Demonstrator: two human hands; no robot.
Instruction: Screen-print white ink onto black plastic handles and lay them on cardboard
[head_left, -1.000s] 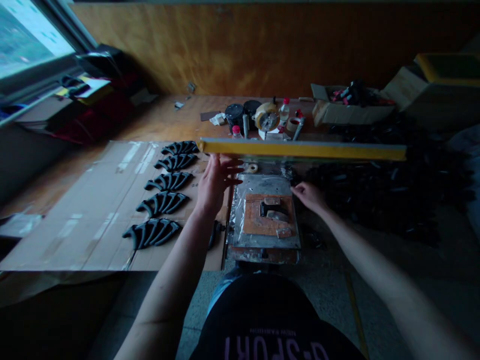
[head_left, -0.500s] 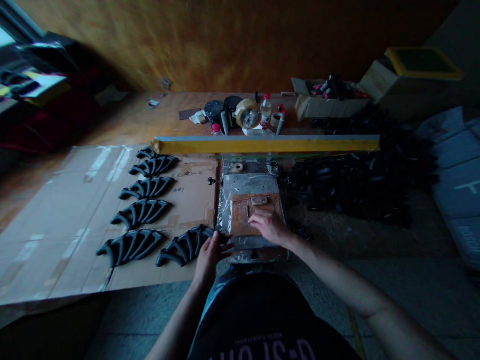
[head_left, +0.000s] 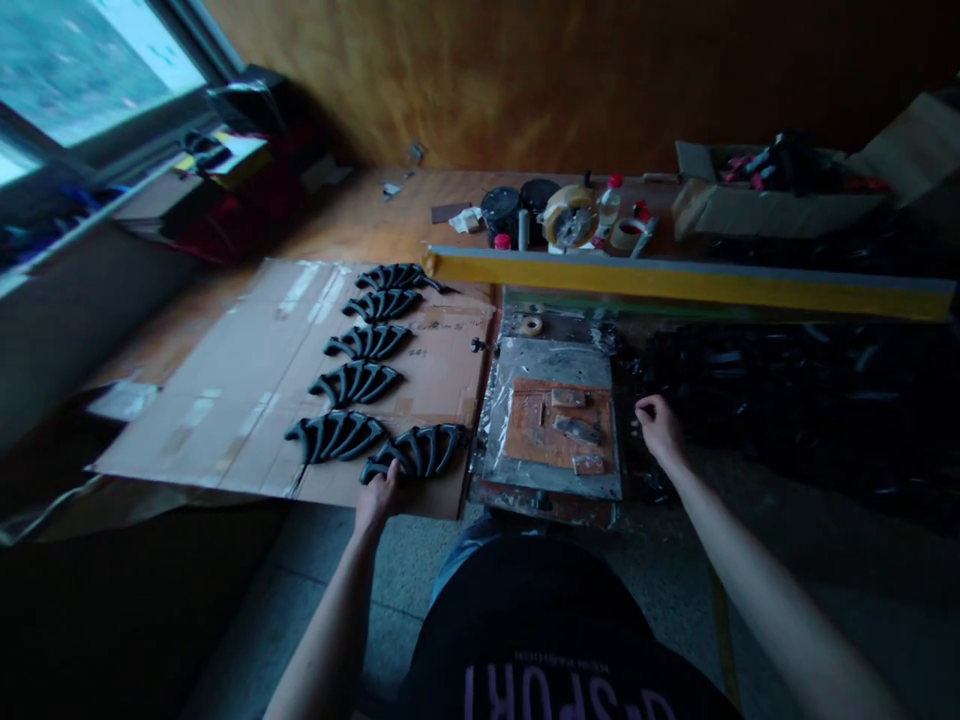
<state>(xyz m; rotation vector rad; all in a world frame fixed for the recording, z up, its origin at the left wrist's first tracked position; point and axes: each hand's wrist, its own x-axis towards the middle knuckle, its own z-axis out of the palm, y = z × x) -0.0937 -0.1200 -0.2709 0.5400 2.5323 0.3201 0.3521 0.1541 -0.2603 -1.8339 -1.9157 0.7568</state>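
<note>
My left hand (head_left: 381,492) is at the left end of the near row of black curved pieces (head_left: 424,450), thumb laid over the row and fingers mostly hidden; it appears closed on one piece. The pieces nest side by side on a flat cardboard sheet (head_left: 247,350). Over on the right, my right hand (head_left: 661,428) has its fingers curled together beside a dark pile of black parts (head_left: 750,390); anything in them is too small to make out. Between my hands lies a brown wooden board (head_left: 525,440) with several small blocks fixed on it.
More rows of black pieces (head_left: 356,385) line the cardboard. A long yellow bar (head_left: 675,278) crosses behind the work area. Beyond it stand black tubs (head_left: 501,212), a tape roll (head_left: 570,215), a clear bottle (head_left: 609,200) and an open carton (head_left: 727,208).
My view has swung left. My left hand has gone from the right end of the near row to its left end. My right hand has left the wooden board and moved right, toward the pile.
</note>
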